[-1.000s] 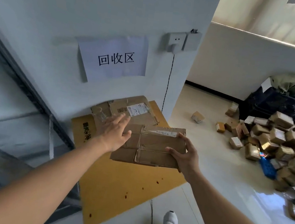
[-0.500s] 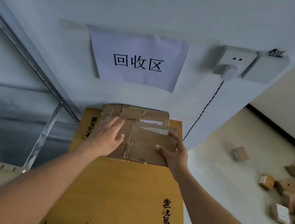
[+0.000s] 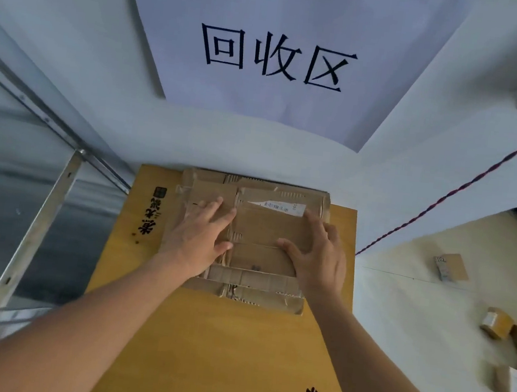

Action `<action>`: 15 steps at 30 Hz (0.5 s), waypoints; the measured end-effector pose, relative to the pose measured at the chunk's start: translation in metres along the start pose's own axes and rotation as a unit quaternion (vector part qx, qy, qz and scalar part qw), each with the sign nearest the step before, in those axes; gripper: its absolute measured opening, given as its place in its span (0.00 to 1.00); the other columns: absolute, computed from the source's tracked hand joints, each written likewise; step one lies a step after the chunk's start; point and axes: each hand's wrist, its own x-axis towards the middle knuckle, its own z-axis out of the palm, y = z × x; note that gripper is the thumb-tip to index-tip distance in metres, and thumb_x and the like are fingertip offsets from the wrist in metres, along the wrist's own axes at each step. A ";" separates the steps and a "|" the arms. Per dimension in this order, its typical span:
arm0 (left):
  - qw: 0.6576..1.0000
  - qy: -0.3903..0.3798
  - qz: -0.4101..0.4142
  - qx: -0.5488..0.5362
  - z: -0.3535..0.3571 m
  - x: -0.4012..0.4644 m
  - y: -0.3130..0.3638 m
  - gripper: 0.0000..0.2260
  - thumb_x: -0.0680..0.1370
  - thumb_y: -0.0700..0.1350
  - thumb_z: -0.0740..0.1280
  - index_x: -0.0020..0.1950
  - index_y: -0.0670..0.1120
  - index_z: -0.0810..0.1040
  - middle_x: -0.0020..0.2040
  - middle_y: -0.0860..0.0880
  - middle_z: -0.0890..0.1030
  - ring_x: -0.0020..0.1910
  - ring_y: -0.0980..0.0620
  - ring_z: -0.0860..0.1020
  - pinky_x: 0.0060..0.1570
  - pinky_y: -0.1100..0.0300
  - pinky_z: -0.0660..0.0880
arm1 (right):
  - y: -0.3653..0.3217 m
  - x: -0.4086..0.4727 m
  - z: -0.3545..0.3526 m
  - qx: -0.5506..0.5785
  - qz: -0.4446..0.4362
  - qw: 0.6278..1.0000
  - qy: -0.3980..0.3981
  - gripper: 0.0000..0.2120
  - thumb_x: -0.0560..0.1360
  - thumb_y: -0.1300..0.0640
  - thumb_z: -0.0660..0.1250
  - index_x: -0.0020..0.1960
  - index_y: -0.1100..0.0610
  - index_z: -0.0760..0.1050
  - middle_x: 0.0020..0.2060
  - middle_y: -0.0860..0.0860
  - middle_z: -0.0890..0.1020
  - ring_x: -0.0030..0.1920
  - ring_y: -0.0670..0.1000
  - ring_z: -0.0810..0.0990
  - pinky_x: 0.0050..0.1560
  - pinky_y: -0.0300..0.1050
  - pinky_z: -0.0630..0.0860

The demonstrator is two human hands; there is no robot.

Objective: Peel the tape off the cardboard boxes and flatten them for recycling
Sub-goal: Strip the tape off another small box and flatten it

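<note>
While both forearms are being extended forward, a flattened brown cardboard box [image 3: 266, 232] bearing a torn white shipping label [image 3: 277, 205] is being pressed flat by 2 bare hands. It is lying on top of a stack of flattened brown cardboard pieces [image 3: 249, 293], which is being supported by a large yellow-brown cardboard sheet with black printed characters [image 3: 210, 351] at the foot of a white wall [image 3: 256, 150]. The left hand [image 3: 199, 237] is being laid on the box's left part, fingers straight and close together, nothing being clamped. The right hand [image 3: 319, 256] is being laid on its right part, fingers spread, thumb angled inward, palm down. A white paper sign with black characters [image 3: 276, 59] is being displayed on the wall above. Small brown cardboard boxes [image 3: 494, 322], not flattened, are being left scattered on the pale floor [image 3: 413, 326] at right. A metal shelf frame [image 3: 33, 234] is being noted at left.
</note>
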 end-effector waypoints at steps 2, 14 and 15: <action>1.000 0.004 -0.009 0.016 0.001 0.005 0.005 0.33 0.81 0.58 0.65 0.83 0.60 0.54 0.84 0.51 0.48 0.83 0.43 0.51 0.74 0.46 0.50 | -0.008 0.000 0.005 -0.164 -0.036 0.986 0.010 0.31 0.73 0.34 0.72 0.73 0.38 0.67 0.76 0.54 0.63 0.68 0.58 0.68 0.68 0.54 0.69; 0.995 -0.080 0.007 0.061 -0.003 0.021 0.017 0.29 0.86 0.50 0.60 0.82 0.66 0.49 0.83 0.38 0.41 0.81 0.29 0.49 0.73 0.39 0.68 | -0.046 0.006 0.022 -0.198 -0.052 0.947 -0.247 0.33 0.83 0.44 0.63 0.82 0.44 0.51 0.82 0.60 0.45 0.82 0.67 0.43 0.74 0.63 0.67; 0.994 -0.084 0.008 0.067 -0.003 0.022 0.018 0.29 0.86 0.49 0.60 0.82 0.66 0.49 0.83 0.38 0.41 0.81 0.28 0.49 0.73 0.39 0.67 | -0.046 0.006 0.022 -0.205 -0.052 0.945 -0.250 0.35 0.82 0.42 0.64 0.82 0.44 0.50 0.82 0.60 0.44 0.82 0.67 0.43 0.74 0.63 0.67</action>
